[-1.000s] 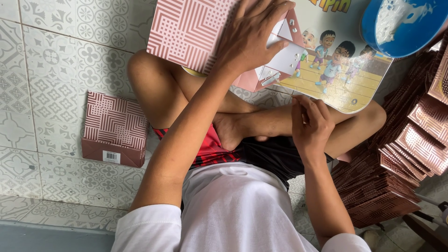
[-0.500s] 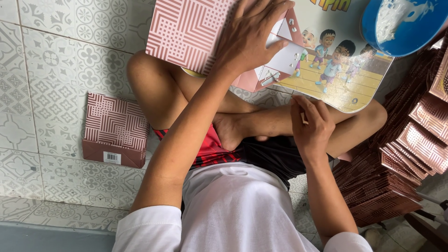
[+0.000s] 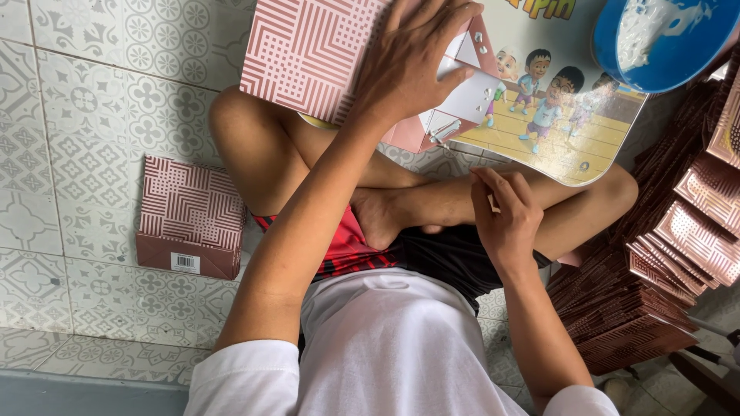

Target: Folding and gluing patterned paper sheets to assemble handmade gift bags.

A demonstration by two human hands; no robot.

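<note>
— Pink cardboard box with a white maze-line pattern (image 3: 316,54): where does it sit?

— It lies flat on a cartoon-printed lap board (image 3: 555,123) that rests across the person's crossed legs. Its white inner flaps (image 3: 470,96) are folded open at the box's right end.

— And the left hand (image 3: 412,62)?

— It presses down on the box, palm flat and fingers spread, with the fingertips lying over the white flaps. It grips nothing; it only pins the box. It has not moved since a second ago.

— The right hand (image 3: 505,216)?

— It hovers above the right shin, just below the board's near edge. Its fingers are curled together, pinching something small and pale; what that is cannot be told. Compared with the earlier frames, the hand has drifted slightly left and up toward the board.

— What else is about?

— A blue round bowl with white paste (image 3: 663,35) stands on the board's far right corner. A finished pink patterned box (image 3: 189,216) stands on the patterned floor tiles (image 3: 77,115) to the left. Stacks of flat pink box blanks (image 3: 663,270) lie on the right.
</note>
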